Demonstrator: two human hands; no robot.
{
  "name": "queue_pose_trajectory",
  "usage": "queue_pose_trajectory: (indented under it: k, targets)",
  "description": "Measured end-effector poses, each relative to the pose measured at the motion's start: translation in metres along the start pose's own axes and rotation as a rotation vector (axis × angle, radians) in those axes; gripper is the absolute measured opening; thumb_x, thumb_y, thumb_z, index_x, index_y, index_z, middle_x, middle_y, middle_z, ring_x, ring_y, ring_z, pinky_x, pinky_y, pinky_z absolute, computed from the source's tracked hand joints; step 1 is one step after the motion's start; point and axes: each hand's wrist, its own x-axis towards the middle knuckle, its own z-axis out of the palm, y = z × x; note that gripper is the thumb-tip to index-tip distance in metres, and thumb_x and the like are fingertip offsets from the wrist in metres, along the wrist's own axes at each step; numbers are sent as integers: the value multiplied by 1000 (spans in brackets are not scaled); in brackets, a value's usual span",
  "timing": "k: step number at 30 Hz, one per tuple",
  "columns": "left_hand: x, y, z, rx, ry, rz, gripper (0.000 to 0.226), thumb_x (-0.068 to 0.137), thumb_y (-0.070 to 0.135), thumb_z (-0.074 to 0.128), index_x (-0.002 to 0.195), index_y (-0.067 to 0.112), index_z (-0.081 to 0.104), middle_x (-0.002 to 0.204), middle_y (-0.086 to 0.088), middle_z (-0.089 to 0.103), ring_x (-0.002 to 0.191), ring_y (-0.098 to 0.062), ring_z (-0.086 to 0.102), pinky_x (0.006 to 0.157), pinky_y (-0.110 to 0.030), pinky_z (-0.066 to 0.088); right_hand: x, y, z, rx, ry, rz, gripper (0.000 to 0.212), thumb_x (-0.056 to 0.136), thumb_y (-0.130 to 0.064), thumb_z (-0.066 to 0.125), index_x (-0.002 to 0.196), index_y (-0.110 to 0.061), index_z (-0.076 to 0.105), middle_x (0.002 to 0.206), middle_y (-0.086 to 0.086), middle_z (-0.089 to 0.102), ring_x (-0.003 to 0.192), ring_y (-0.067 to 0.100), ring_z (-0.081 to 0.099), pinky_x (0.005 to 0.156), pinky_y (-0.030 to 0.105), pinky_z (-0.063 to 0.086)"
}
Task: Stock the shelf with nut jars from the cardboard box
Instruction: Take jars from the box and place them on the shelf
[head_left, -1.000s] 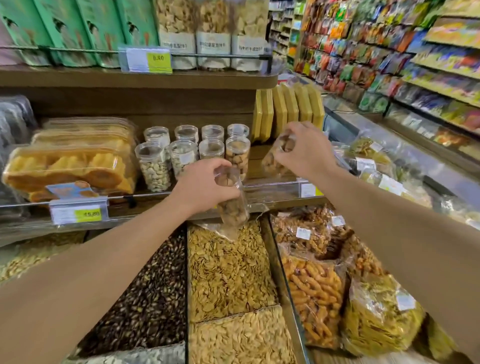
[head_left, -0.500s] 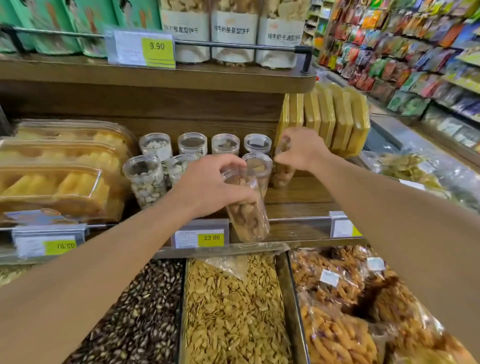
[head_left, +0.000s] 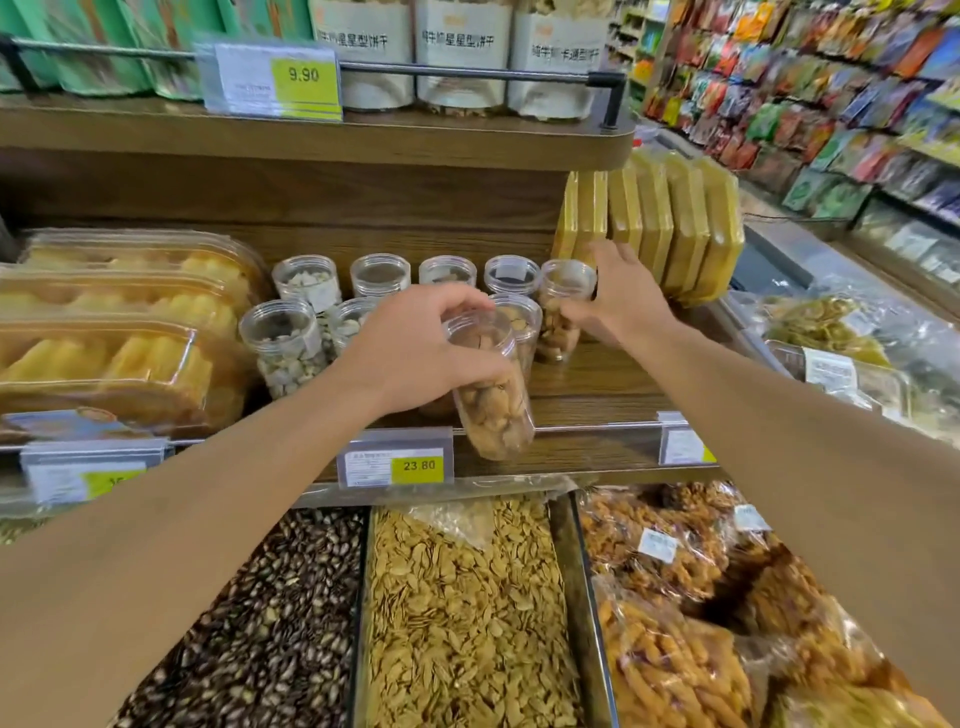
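Note:
My left hand (head_left: 421, 345) grips a clear jar of brown nuts (head_left: 493, 410) by its top, tilted over the front rail of the wooden shelf (head_left: 613, 384). My right hand (head_left: 621, 296) rests against another nut jar (head_left: 561, 312) standing upright on the shelf at the right end of the jar rows, fingers still curled round its side. Several clear-lidded jars (head_left: 288, 345) stand in two rows to the left. No cardboard box is in view.
Clear trays of yellow pastries (head_left: 114, 332) lie left of the jars, and yellow packs (head_left: 670, 223) stand on edge to the right. A price tag reading 23.80 (head_left: 395, 465) hangs on the rail. Bins of seeds (head_left: 457, 613) and bagged snacks (head_left: 675, 623) lie below.
The view has moved closer to the shelf. My right hand has set its jar upright at the right end of the rows. My left hand has carried its jar up and forward over the rail.

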Motion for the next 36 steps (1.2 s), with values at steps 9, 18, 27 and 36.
queue_pose_trajectory:
  k: [9, 18, 27, 36]
  targets:
    - [31, 47, 19, 81, 38, 126, 66, 62, 58, 74, 122, 35, 62, 113, 17, 60, 108, -5, 52, 85, -26, 37, -109, 66, 10, -122, -170, 6, 60, 90, -40, 58, 142, -16, 42, 142, 7, 45, 127, 29, 46, 104, 39, 41]
    - [82, 54, 63, 334, 15, 206, 61, 70, 51, 72, 124, 28, 59, 113, 4, 63, 106, -18, 57, 84, -33, 45, -142, 94, 40, -379, -128, -203, 62, 87, -57, 45, 138, -23, 40, 139, 1, 47, 136, 28, 29, 120, 45, 9]
    - [93, 28, 94, 580, 29, 183, 55, 79, 50, 61, 128, 25, 59, 120, -4, 64, 111, -28, 57, 89, -49, 49, -138, 104, 44, -402, -58, -278, 63, 87, -62, 46, 138, -24, 43, 132, -3, 53, 128, 25, 40, 116, 42, 19]
    - [85, 17, 95, 644, 47, 232, 59, 82, 46, 66, 136, 27, 52, 135, 1, 57, 123, -28, 49, 103, -51, 40, -139, 105, 45, -406, -39, -290, 65, 88, -61, 47, 140, -22, 43, 136, 0, 52, 134, 28, 38, 117, 45, 19]
